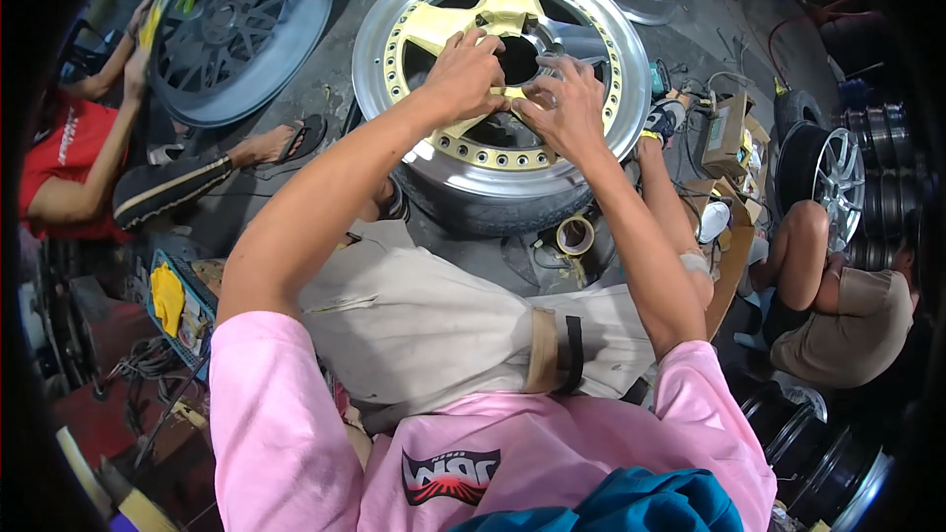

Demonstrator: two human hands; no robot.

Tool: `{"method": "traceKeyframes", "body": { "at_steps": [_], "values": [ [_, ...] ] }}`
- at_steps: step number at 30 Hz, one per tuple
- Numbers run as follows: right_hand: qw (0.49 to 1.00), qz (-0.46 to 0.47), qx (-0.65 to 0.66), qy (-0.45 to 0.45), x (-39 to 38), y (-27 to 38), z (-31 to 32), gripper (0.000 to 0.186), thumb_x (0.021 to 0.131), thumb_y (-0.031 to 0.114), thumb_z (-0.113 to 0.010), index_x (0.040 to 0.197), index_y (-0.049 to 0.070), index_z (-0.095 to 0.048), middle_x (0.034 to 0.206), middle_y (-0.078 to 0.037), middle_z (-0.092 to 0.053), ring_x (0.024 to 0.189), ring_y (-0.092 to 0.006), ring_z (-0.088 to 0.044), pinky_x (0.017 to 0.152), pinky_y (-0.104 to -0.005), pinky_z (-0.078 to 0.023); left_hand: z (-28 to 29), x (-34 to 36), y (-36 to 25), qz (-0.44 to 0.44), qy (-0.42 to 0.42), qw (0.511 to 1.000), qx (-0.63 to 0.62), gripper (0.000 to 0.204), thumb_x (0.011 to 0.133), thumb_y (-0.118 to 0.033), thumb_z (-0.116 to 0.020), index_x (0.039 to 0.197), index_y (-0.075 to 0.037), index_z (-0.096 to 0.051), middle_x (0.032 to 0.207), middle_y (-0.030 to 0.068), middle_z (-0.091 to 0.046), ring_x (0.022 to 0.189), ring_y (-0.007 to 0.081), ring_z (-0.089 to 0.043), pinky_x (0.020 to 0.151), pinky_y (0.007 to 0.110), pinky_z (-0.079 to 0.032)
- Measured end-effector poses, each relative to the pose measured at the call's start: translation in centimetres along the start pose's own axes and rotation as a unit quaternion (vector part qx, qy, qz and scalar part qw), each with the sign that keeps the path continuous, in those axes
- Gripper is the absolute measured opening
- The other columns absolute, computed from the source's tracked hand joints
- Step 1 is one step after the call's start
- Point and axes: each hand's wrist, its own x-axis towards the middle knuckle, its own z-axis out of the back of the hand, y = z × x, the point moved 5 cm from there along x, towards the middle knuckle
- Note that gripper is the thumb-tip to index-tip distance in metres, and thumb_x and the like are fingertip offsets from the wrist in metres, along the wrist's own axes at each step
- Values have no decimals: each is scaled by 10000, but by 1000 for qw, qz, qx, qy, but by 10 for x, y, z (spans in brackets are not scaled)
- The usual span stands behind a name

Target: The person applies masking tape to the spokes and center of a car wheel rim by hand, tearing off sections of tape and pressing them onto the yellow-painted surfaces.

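A car wheel rim with a polished silver lip lies face up on a black tyre in front of me. Pale yellow masking tape covers its spokes, and small round bolt holes run around the yellow inner ring. My left hand bends over the near side of the hub, thumb and fingers pinched on the tape of a near spoke. Just right of it, my right hand pinches the same taped spoke with thumb and forefinger, its other fingers raised. The fingertips partly hide the tape between them.
A tape roll lies by the tyre. At left, a person in red holds a grey rim; another person crouches at right beside a silver-spoked wheel. A cardboard box, cables and a blue basket stand around me.
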Motion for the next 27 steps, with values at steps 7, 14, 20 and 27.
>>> {"method": "traceKeyframes", "body": {
  "at_steps": [7,14,20,27],
  "values": [
    [999,-30,-8,9,13,3,6,300,755,387,-857,926,143,-815,1336,-73,-632,1302,-339,-487,1077,-514,-363,1,12,17,-19,16,999,-37,357,789,-464,-843,961,-151,-851,1466,89,-572,1421,336,-418,1203,491,-349],
    [999,32,-2,-43,-33,-10,28,192,833,292,-803,951,140,-814,1399,-91,-603,1358,-345,-461,1122,-515,-342,-8,-10,23,-49,1,998,-27,421,830,-414,-815,1155,-147,-814,1523,155,-514,1455,376,-388,1222,484,-335],
    [962,-147,80,-215,-97,-106,103,180,939,146,-722,968,-32,-724,1038,-173,-661,981,-346,-640,896,-396,-511,68,-14,52,26,-129,985,-109,285,971,-231,-692,1155,-26,-767,1233,187,-696,1119,358,-672,987,435,-525],
    [952,-294,42,75,-247,-157,-9,200,885,203,-764,902,12,-706,858,-201,-686,782,-392,-669,716,-473,-532,83,-36,67,143,-12,970,-195,310,971,-228,-674,1086,45,-762,1011,242,-751,878,331,-736,813,439,-556]
  ]
}}
